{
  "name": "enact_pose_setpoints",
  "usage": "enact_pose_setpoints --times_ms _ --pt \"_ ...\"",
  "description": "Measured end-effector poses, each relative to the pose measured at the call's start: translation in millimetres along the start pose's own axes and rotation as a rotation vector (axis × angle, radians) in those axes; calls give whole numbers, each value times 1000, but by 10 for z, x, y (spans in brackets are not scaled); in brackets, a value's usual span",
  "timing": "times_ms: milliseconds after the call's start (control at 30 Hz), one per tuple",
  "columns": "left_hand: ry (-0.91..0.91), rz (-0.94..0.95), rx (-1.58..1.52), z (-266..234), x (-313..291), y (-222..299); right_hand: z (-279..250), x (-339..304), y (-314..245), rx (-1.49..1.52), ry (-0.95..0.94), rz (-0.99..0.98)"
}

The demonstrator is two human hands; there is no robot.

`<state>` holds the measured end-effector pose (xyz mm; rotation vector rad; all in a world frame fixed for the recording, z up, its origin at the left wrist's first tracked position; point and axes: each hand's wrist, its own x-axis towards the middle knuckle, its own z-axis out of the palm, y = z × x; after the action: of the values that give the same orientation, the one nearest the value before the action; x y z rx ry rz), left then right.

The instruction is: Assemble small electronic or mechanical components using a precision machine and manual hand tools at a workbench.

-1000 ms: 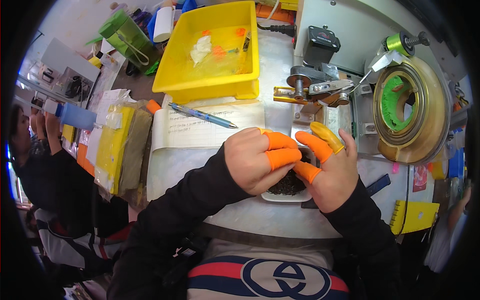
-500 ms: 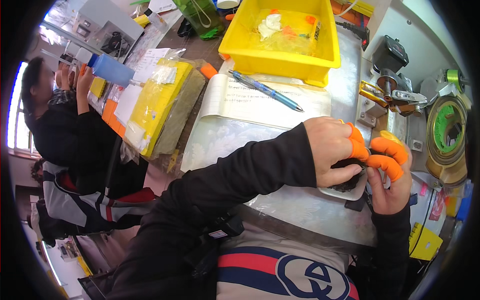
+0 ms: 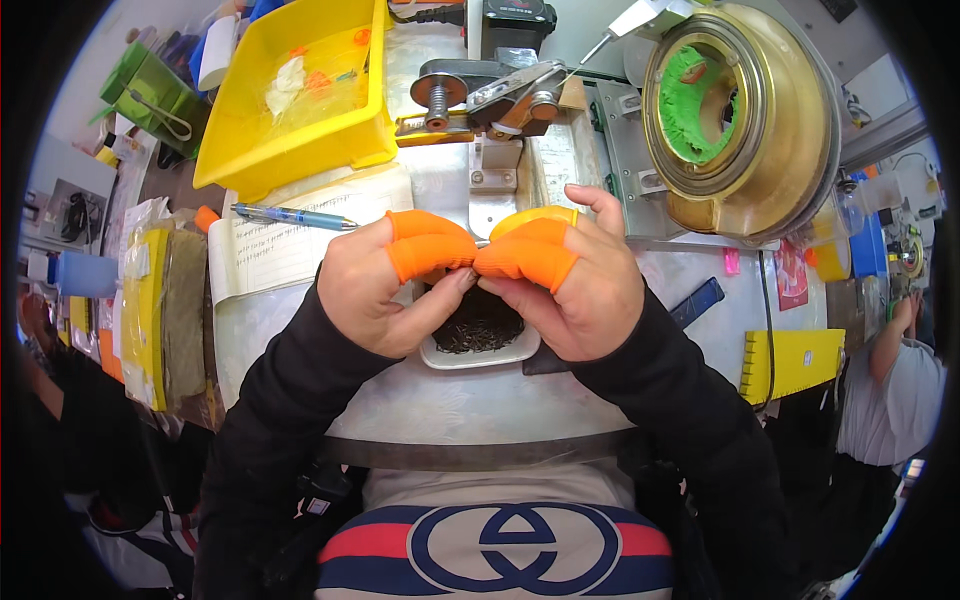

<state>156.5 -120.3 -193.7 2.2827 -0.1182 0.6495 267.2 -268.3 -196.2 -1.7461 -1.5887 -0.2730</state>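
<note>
Over a small white dish [image 3: 480, 361], my left hand [image 3: 362, 292] and my right hand [image 3: 592, 290] meet at the fingertips. Orange finger covers sit on fingers of both hands, and a yellow one shows on the right. Each thumb presses against its covered fingers in a pinch. Whatever lies between the fingertips is too small and hidden to name. Thin dark needle-like pieces [image 3: 478, 330] fill the dish below, partly screened by my hands.
Behind my left hand lie a notebook [image 3: 272, 255] and a blue pen [image 3: 295, 216], with a yellow bin [image 3: 225, 172] beyond. A metal clamp fixture [image 3: 495, 165] stands ahead. At right are a large brass ring-shaped machine part [image 3: 795, 150] and a yellow ribbed block [image 3: 790, 362]. People sit at both sides.
The view has swung to the right and levelled, so the bench appears shifted left. My hands stay together by the dish, whose dark pieces show more plainly now.
</note>
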Motion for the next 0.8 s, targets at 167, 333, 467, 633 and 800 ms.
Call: enact_pose_setpoints --times_ms 167,333,467,633,800 --pt "-89 -75 -73 -42 48 122 -81 9 -37 57 37 17" --pt "-36 -24 -42 -70 -32 76 -157 60 -95 206 -40 165" --pt "-57 -104 -142 -39 -34 66 -186 38 -49 281 -116 196" --pt "-75 -119 -204 -91 -14 123 -232 71 -99 254 -124 181" --pt "-72 -179 -298 -81 3 188 -241 58 -77 244 -65 201"
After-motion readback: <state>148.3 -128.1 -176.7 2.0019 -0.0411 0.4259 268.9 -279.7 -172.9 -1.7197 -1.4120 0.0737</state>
